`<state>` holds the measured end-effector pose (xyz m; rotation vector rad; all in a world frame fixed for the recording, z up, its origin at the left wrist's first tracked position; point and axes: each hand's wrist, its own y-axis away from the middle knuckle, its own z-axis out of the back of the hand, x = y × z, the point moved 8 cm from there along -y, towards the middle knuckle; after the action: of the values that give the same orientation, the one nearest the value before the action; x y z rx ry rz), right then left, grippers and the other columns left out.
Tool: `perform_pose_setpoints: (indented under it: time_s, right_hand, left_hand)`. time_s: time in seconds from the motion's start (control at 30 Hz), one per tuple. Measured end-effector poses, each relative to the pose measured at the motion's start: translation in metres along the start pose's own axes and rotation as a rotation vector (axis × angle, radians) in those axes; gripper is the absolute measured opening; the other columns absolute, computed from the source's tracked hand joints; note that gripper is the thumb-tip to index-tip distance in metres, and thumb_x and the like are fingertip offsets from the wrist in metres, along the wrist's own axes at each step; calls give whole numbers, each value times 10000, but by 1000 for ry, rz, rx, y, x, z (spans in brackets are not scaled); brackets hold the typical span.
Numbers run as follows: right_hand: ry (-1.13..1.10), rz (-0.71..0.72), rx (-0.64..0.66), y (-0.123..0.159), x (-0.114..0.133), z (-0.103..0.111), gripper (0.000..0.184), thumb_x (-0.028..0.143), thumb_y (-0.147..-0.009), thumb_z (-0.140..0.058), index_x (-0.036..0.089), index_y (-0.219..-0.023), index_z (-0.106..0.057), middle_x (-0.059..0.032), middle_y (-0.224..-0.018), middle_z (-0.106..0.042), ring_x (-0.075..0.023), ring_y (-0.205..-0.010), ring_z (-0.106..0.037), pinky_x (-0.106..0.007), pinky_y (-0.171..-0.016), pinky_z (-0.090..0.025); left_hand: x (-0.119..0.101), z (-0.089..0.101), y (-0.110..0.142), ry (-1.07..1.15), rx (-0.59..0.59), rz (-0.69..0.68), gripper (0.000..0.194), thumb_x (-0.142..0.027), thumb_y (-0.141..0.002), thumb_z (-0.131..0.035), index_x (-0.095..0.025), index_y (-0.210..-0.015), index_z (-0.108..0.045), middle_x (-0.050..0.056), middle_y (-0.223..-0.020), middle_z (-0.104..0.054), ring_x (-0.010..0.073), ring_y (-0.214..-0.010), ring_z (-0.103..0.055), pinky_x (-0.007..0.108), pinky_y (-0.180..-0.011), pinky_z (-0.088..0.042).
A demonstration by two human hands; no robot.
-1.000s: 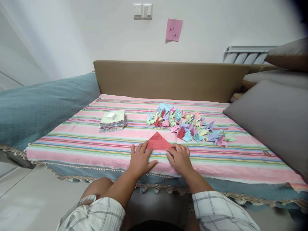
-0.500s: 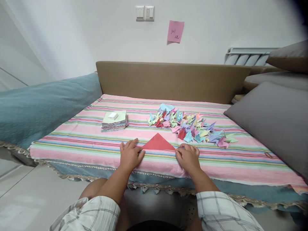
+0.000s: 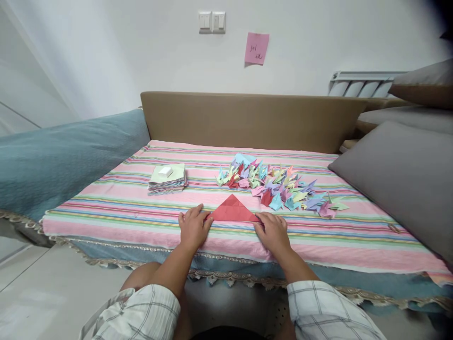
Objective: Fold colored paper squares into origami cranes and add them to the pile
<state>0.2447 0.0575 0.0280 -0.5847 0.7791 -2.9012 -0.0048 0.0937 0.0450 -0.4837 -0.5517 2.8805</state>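
Note:
A red origami paper (image 3: pixel 232 210), folded to a triangle with its peak pointing away from me, lies on the striped cloth (image 3: pixel 116 208). My left hand (image 3: pixel 193 229) has the paper's left corner between thumb and fingers. At the opposite corner, my right hand (image 3: pixel 274 232) pinches the paper, its thumb along the near edge. Both corner tips are partly hidden by the fingers. Just beyond the paper, to the right, sits a heap of folded paper cranes (image 3: pixel 276 184) in many colours.
To the left stands a stack of square paper sheets (image 3: pixel 168 185) with a small white block (image 3: pixel 165 172) on top. A grey cushion (image 3: pixel 399 174) lies at the right, near a small brown ring-like item (image 3: pixel 394 228). The brown sofa back (image 3: pixel 247 120) runs behind the cloth.
My hands have moved apart from the middle of the paper out to its two corners. In the last half second my left hand has shifted slightly right onto the left corner.

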Motion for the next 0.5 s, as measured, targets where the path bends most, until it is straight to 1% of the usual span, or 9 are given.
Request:
perform_pose_setpoints:
  time_s: [0.17, 0.33, 0.5]
  right_hand:
    - [-49, -6, -8, -1, -2, 1, 233, 270, -795, -531, 242, -1009, -618, -53, -1086, -622, -216, -1010, -524, -395, -916, -266]
    - [-107, 7, 3, -1, -3, 1, 178, 201, -771, -513, 237, -904, -624, -38, -1094, -619, -205, -1012, -526, -385, -908, -290]
    - [-143, 9, 66, 0, -2, 0, 245, 108, -741, -450, 243, -799, -646, -17, -1099, -619, -193, -1026, -515, -392, -929, -280]
  left_hand:
    - [2, 3, 0, 79, 5, 9, 205, -343, -783, -558, -309, -960, -655, 32, -1296, -528, 265, -1183, -444, 573, -1018, -188]
    - [3, 6, 0, 155, 26, 11, 142, -244, -760, -547, -297, -830, -658, -6, -1288, -534, 239, -1174, -461, 566, -1013, -205]
    - [4, 3, 1, 145, 45, -8, 208, -162, -730, -501, -289, -748, -665, -20, -1273, -546, 227, -1179, -457, 565, -1018, -192]
